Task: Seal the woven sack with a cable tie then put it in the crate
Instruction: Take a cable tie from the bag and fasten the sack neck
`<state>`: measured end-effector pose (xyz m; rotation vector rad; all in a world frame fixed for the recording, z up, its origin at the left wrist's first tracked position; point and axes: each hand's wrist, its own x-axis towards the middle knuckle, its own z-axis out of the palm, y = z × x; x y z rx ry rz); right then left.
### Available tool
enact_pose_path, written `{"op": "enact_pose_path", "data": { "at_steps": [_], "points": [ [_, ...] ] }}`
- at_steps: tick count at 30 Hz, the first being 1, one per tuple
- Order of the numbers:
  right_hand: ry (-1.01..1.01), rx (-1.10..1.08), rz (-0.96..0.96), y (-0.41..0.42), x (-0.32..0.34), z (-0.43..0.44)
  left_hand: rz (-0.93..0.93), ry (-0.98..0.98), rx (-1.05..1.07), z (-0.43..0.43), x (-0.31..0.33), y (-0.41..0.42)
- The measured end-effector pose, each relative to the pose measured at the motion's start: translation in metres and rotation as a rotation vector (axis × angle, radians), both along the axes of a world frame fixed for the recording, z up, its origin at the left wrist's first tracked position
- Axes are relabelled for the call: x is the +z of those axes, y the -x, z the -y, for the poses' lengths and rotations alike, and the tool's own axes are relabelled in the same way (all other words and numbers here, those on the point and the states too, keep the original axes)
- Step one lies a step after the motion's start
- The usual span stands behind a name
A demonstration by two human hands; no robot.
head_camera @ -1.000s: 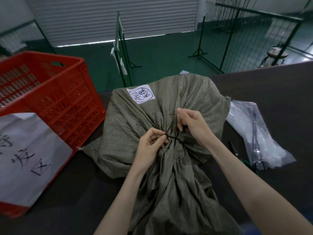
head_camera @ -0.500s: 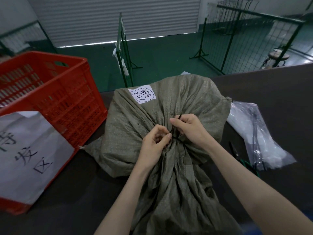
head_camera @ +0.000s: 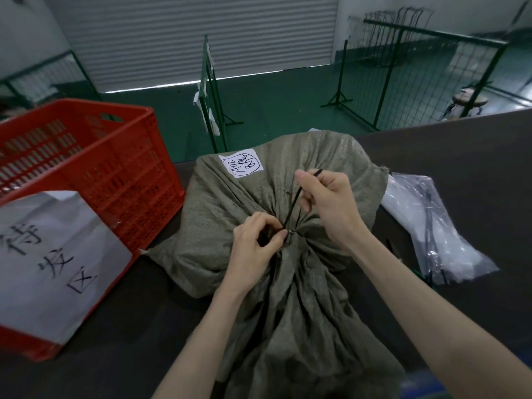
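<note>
Olive-grey woven sack (white handwritten label) lies on the dark table, neck bunched; your left hand pinches the black cable tie; your right hand grips its tail; red crate sits just left.

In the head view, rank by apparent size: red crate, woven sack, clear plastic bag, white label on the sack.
1. woven sack and red crate: look alike, nearness unsure
2. clear plastic bag
3. white label
</note>
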<state>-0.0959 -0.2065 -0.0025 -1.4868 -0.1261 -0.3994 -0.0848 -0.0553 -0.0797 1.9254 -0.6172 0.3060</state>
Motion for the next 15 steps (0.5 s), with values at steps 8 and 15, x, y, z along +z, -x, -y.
{"op": "enact_pose_path", "data": {
  "at_steps": [8,15],
  "points": [
    [-0.116,-0.023,0.067,0.011,0.033,-0.01,-0.018,-0.015,0.045,-0.006,-0.009,0.006],
    [-0.079,0.002,0.161,0.022,0.054,-0.017,-0.044,-0.034,0.053,-0.008,-0.019,0.007]
  ]
}}
